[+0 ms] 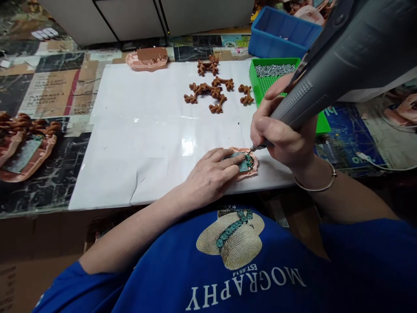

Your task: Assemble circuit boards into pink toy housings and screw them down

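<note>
A pink plastic shell with a green circuit board (241,162) lies near the front edge of the white sheet. My left hand (213,171) rests over its left part, fingers pressed on the board and holding the shell down. My right hand (285,128) is wrapped round a grey powered screwdriver (312,93), which slants down to the left. Its tip meets the board's upper right part; whether a screw sits under it is too small to tell.
Brown bone-shaped pieces (203,89) and another pink shell (146,60) lie farther back. A green basket of screws (256,82) stands behind my right hand, a blue bin (282,32) beyond. More filled shells (22,163) sit at the left.
</note>
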`<state>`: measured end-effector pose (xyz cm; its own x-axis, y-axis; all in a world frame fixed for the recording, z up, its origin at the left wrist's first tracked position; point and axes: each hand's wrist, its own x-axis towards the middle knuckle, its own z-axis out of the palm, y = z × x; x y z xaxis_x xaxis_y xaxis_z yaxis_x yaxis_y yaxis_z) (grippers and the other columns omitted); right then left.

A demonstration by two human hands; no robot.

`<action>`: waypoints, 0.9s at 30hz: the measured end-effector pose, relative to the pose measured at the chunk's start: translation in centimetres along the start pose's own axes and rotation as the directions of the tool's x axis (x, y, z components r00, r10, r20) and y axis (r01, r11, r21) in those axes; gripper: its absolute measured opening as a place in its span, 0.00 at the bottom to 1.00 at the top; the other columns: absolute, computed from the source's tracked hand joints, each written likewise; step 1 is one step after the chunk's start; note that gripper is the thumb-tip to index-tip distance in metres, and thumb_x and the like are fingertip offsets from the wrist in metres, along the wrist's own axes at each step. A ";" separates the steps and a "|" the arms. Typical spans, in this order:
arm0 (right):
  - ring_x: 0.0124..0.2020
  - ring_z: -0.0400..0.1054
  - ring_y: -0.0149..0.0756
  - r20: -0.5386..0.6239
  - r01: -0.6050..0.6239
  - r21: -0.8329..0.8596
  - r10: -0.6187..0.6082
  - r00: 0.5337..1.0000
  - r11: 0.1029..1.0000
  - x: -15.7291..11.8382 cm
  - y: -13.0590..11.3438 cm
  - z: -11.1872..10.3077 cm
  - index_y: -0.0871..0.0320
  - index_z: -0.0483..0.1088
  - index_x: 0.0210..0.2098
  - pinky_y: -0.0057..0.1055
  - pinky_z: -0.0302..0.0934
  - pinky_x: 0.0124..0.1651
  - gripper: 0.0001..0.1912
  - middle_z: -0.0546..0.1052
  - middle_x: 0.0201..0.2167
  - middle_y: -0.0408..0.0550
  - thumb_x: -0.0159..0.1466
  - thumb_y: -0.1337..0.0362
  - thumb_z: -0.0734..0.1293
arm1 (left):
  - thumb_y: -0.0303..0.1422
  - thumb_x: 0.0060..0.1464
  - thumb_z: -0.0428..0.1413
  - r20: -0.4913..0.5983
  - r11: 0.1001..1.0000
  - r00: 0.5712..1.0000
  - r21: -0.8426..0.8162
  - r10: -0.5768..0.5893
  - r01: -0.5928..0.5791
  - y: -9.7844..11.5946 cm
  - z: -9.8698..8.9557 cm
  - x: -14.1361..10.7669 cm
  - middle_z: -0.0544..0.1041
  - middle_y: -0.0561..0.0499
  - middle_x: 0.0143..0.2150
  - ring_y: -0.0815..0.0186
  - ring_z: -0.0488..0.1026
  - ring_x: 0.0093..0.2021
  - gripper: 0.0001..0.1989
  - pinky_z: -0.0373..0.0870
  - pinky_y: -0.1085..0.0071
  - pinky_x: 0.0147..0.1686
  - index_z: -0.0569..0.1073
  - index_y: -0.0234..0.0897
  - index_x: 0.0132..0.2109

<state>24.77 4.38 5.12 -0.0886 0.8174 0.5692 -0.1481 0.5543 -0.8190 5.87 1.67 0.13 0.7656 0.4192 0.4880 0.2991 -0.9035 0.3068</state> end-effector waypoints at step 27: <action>0.13 0.56 0.29 -0.388 0.117 -0.353 -0.259 0.884 0.928 6.4 4.7 -8.8 0.45 0.61 0.39 0.34 0.56 0.18 0.25 0.64 0.18 0.30 0.54 0.42 0.75 | 0.31 0.64 0.57 -0.079 0.986 0.983 -0.009 -0.166 0.166 -0.6 -2.0 -3.2 0.75 0.38 0.53 0.58 0.76 0.50 0.11 0.81 0.59 0.46 0.71 0.34 0.52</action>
<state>32.15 13.55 4.28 0.3425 0.6403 0.6875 0.1999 0.6654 -0.7193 2.09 1.09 0.04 0.6578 0.5689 0.4936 0.4167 -0.8208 0.3906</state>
